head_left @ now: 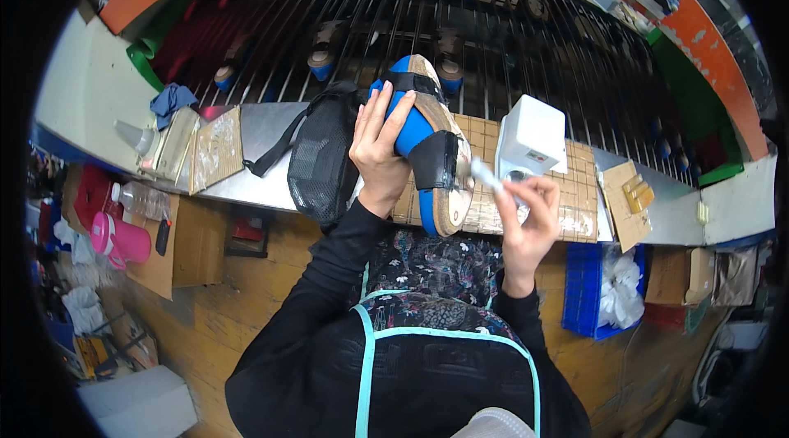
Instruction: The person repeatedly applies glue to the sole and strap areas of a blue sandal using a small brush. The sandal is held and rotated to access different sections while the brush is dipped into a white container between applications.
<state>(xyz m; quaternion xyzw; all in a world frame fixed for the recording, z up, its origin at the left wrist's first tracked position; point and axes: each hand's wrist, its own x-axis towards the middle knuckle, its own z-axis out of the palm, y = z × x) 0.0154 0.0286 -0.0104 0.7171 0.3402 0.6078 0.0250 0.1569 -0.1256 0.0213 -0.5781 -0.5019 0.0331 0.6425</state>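
In front of me a sandal with black straps and a cork-coloured sole sits on a blue shoe last, tilted so that its sole faces right. My left hand is wrapped over the last from the left, its fingers lying across the blue side. Between the fingertips of my right hand is a slim, pale brush. The brush's blurred tip is at the sole's edge, next to the lower strap; whether it touches I cannot tell. Just beyond my right hand stands a white box-like container.
Under the work lies a taped cardboard mat on a metal bench. A black mesh bag rests left of the sandal. Beyond runs a rack of metal rollers carrying several blue lasts. Below right stands a blue crate with white plastic bags.
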